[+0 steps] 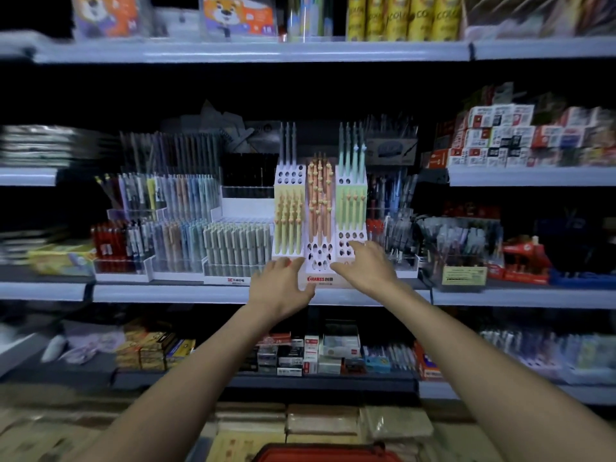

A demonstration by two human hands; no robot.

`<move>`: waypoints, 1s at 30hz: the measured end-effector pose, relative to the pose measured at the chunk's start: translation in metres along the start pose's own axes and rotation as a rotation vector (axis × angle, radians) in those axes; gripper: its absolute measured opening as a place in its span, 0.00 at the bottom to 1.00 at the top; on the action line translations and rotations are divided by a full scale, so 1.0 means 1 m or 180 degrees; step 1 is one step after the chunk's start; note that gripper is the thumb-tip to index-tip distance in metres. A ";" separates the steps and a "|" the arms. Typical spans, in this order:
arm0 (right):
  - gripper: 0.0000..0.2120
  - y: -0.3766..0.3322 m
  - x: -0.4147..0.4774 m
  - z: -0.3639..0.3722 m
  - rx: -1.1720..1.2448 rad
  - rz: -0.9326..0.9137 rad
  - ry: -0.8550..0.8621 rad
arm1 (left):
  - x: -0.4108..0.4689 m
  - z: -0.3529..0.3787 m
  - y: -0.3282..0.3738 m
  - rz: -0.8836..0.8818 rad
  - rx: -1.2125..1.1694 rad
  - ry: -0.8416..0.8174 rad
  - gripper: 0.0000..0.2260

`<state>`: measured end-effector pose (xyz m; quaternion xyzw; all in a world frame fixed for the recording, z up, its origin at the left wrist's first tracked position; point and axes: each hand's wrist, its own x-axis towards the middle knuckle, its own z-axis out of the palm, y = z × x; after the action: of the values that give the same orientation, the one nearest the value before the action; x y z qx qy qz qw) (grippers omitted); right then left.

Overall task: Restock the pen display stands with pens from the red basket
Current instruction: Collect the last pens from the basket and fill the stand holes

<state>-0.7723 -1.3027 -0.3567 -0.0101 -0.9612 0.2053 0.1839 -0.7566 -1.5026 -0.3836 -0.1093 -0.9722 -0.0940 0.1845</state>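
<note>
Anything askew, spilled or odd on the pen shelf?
Nothing spilled or damaged. Only the white pen stand is patchy: empty holes in front of the orange pens and green pens, and behind the yellow pens.

The stand [319, 278] just past both hands is white, dotted with rows of round holes, with a red logo low on the front. It holds yellow pens [289, 225] above the left hand [281, 290], orange pens [320, 195] between the hands and pale green pens [350, 211] above the right hand [366, 266]. Out past the left hand there are grey-green pens [236, 241], then red pens [106, 243]. The basket [320, 454] below the arms is red (the boxes [496, 135] up right of the right hand look red and white, print's too blurry).
</note>
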 end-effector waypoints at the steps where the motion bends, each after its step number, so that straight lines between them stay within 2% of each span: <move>1: 0.44 0.004 -0.010 -0.003 -0.0252 -0.0006 -0.0098 | -0.009 -0.002 -0.002 0.0051 0.0141 0.0073 0.34; 4: 0.53 0.013 -0.038 -0.009 -0.0669 -0.0062 -0.0269 | -0.035 -0.004 -0.004 0.0094 0.0354 0.0113 0.38; 6: 0.56 0.020 -0.055 -0.010 -0.0796 -0.0107 -0.0335 | -0.051 -0.003 -0.003 0.0115 0.0473 0.0116 0.40; 12: 0.59 0.039 -0.100 -0.006 -0.1116 -0.0179 -0.0421 | -0.093 0.009 -0.002 0.0155 0.0680 0.0229 0.44; 17: 0.58 0.059 -0.131 0.016 -0.1018 -0.0227 -0.0498 | -0.117 0.041 -0.002 0.0153 0.0549 0.0103 0.44; 22: 0.55 0.086 -0.160 0.063 -0.0844 -0.0075 -0.0713 | -0.138 0.096 -0.009 -0.0120 0.0143 -0.0300 0.44; 26: 0.55 0.109 -0.187 0.118 -0.0836 0.0039 -0.1058 | -0.164 0.156 -0.020 -0.0178 0.0230 -0.0620 0.44; 30: 0.54 0.132 -0.207 0.176 -0.0781 0.0068 -0.1428 | -0.186 0.206 -0.024 -0.0258 0.0213 -0.1129 0.41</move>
<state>-0.6498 -1.2704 -0.6311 0.0033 -0.9955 0.0861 -0.0388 -0.6630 -1.5130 -0.6460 -0.0787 -0.9957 -0.0483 0.0097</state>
